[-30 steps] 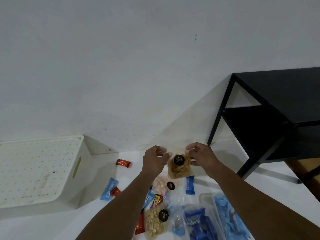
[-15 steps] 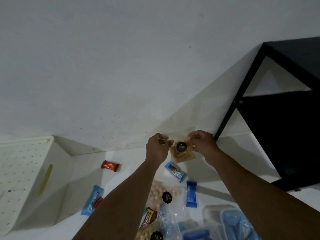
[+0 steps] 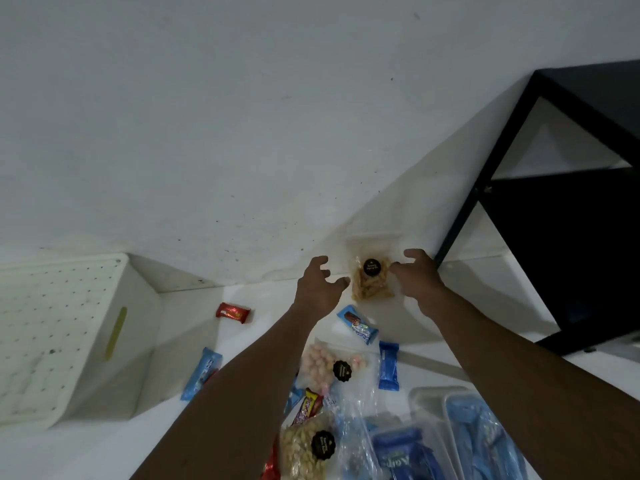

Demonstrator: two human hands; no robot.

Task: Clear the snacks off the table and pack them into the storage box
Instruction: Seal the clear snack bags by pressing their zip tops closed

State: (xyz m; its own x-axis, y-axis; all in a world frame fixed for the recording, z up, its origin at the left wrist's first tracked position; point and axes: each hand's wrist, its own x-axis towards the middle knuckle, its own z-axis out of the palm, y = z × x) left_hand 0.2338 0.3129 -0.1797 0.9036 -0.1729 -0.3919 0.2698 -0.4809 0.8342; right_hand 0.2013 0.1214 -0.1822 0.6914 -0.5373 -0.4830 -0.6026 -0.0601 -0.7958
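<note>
A clear bag of golden fried snacks (image 3: 372, 280) with a round black label leans against the wall at the back of the white table (image 3: 467, 299). My left hand (image 3: 320, 285) is open just left of it, fingers spread, not touching. My right hand (image 3: 417, 275) is open just right of it, fingers curled above the bag's edge. Nearer me lie a blue-and-white bar (image 3: 358, 323), a blue wrapper (image 3: 388, 365), a pink candy bag (image 3: 325, 365), a peanut bag (image 3: 306, 448) and a red candy (image 3: 232, 312). The clear storage box (image 3: 429, 396) holds blue packets at the bottom right.
A white perforated bin (image 3: 62, 341) lies on its side at the left. A blue bar (image 3: 202, 372) rests beside it. A black metal shelf (image 3: 568, 209) stands at the right against the wall.
Both hands held the fried-snack bag by its top corners before. Now they have let go and opened, and the bag stands against the wall.
</note>
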